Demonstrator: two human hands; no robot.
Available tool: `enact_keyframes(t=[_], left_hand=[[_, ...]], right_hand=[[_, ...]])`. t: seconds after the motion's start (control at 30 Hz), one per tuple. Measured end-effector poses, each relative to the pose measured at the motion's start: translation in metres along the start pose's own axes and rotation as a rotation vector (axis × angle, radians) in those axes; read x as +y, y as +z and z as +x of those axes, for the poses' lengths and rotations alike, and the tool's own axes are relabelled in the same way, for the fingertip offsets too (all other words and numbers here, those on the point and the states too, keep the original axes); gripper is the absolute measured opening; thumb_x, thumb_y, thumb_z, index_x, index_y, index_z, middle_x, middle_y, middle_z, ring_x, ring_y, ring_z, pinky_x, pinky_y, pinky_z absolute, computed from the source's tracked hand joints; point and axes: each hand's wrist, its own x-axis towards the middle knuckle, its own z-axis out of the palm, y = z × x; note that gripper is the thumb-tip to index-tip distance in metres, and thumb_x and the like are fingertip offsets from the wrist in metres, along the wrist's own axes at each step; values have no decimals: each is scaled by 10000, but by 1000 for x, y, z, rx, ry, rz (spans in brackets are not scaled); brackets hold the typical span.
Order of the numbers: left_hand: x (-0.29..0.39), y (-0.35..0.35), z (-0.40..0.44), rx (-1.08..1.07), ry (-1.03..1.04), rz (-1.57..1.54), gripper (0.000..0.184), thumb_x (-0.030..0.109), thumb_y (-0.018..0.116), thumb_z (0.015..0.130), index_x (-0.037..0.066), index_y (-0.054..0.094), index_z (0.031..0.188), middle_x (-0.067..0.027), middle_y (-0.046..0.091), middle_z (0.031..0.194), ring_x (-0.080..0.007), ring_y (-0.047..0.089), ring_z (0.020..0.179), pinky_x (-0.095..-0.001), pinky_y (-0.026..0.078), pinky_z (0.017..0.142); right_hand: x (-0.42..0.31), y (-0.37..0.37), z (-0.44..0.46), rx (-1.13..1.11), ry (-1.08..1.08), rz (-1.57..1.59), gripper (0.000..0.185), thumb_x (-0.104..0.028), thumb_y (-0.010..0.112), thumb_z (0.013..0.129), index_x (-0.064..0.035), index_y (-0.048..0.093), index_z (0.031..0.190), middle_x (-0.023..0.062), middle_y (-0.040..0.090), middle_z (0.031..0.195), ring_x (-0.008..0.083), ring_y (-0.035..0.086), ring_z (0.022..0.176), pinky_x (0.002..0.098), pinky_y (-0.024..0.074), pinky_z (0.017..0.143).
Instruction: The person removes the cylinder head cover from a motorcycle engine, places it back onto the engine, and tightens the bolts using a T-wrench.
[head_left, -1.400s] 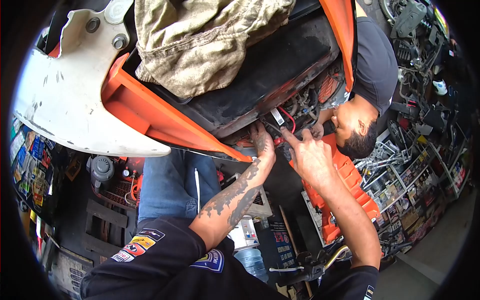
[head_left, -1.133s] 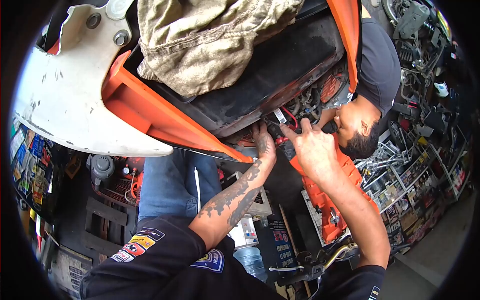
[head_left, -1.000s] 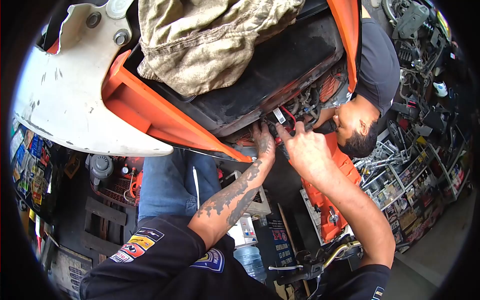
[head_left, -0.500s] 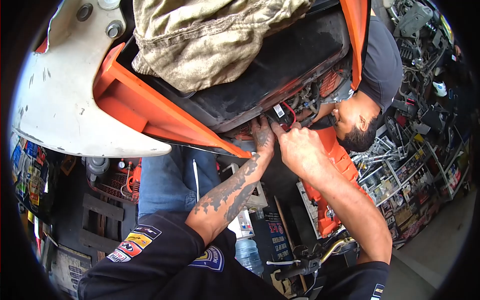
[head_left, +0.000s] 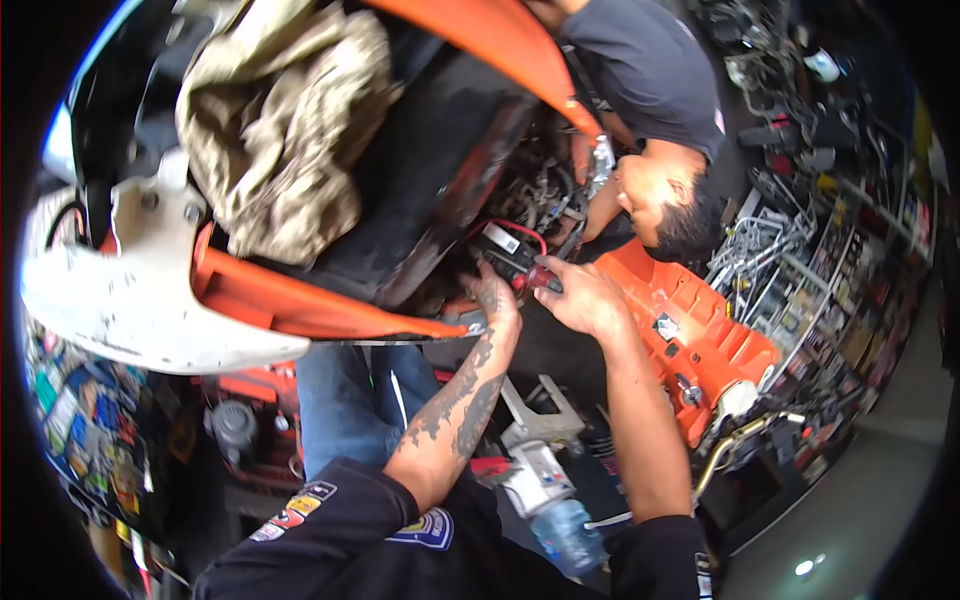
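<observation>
My left hand (head_left: 493,296) reaches up under the dark body part, with its fingers against the lower side of a black box (head_left: 512,262) that bears a white label; its fingertips are partly hidden. My right hand (head_left: 588,300) is closed round a red and black handle (head_left: 543,278) at the right end of the box. The handle's far end cannot be made out. A red cable (head_left: 527,229) curves over the box. Metal parts and hoses (head_left: 545,195) lie just beyond it, inside the opening of the orange and black bodywork.
Another person (head_left: 665,195) leans in at the upper right, one arm in the opening. A crumpled beige cloth (head_left: 285,130) lies on the bodywork. A white panel (head_left: 150,300) juts left. An orange part (head_left: 690,330), a handlebar (head_left: 735,440) and a water bottle (head_left: 570,535) are nearby.
The view has swung, shifting the bodywork left and down and the other person left. My right index finger, extended earlier, is now bent beside the red and black handle, which shows more clearly.
</observation>
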Motion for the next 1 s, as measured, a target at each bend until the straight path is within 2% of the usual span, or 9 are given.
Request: enact_keyframes(t=[0.1, 0.23, 0.37, 0.47, 0.57, 0.67, 0.77, 0.9, 1.0], left_hand=[[-14, -4, -6, -76, 23, -36, 681, 238, 469, 950, -21, 80, 1445, -239, 214, 1475, -302, 325, 1313, -374, 273, 1073], [-25, -3, -34, -225, 161, 106, 721, 238, 436, 968, 57, -41, 1477, -203, 89, 1524, -272, 194, 1383, -358, 215, 1101], [-36, -58, -64, -757, 181, 275, 680, 191, 446, 969, 97, 16, 1487, -127, 170, 1520, -260, 223, 1379, -393, 176, 1114], [4, -103, -91, -1057, 376, 663, 588, 132, 435, 967, 45, 141, 1469, -130, 215, 1506, -259, 262, 1372, -368, 219, 1104], [73, -114, -98, -1165, 610, 995, 315, 34, 476, 889, -17, 568, 1186, -177, 604, 1159, -273, 555, 1139, -368, 370, 1017], [127, -99, -82, -1202, 1092, 917, 244, 78, 460, 893, -50, 569, 1070, -168, 616, 1029, -279, 592, 985, -390, 436, 910], [154, -75, -63, -1030, 1396, 1160, 231, 59, 495, 891, -20, 565, 1095, -168, 603, 1013, -296, 585, 945, -379, 451, 849], [136, -57, -67, -1093, 1602, 1497, 298, 18, 592, 806, 9, 573, 1103, -143, 582, 1026, -296, 583, 912, -367, 458, 857], [107, -56, -69, -1281, 1622, 1630, 340, 33, 634, 762, 37, 573, 1096, -135, 579, 1026, -327, 572, 897, -399, 461, 842]], right_hand=[[28, 40, -20, 69, 312, 1009, 415, -271, 622, 868, -81, 539, 1227, 58, 617, 754, 102, 587, 519, 245, 436, 478], [15, 108, -37, 985, 443, 1582, 464, -250, 596, 897, -11, 445, 1265, 46, 603, 799, 117, 613, 640, 212, 431, 507], [-4, 185, -48, 1544, 497, 1671, 314, -52, 548, 858, 1, 403, 1132, 87, 548, 916, 136, 550, 804, 247, 466, 693], [-16, 278, -42, 1616, 604, 1718, 285, 38, 454, 793, -10, 392, 1067, 62, 483, 867, 154, 490, 817, 282, 428, 781], [-27, 351, -25, 1228, 1037, 1586, 264, -52, 562, 821, -16, 419, 1041, 104, 553, 900, 192, 575, 818, 327, 464, 764], [-34, 425, -6, 699, 1140, 1487, 299, -269, 618, 869, -21, 505, 993, 75, 606, 691, 191, 606, 520, 355, 490, 545], [-35, 453, -3, 346, 1033, 1454, 328, -332, 610, 865, -15, 556, 930, 111, 654, 743, 216, 654, 615, 375, 497, 588], [-41, 459, 5, 446, 960, 1218, 297, -326, 618, 844, -39, 595, 919, 191, 658, 844, 385, 627, 853, 447, 497, 731], [-40, 439, 14, 610, 985, 1271, 260, -284, 585, 866, -28, 581, 912, 201, 648, 819, 401, 620, 847, 445, 494, 716]])
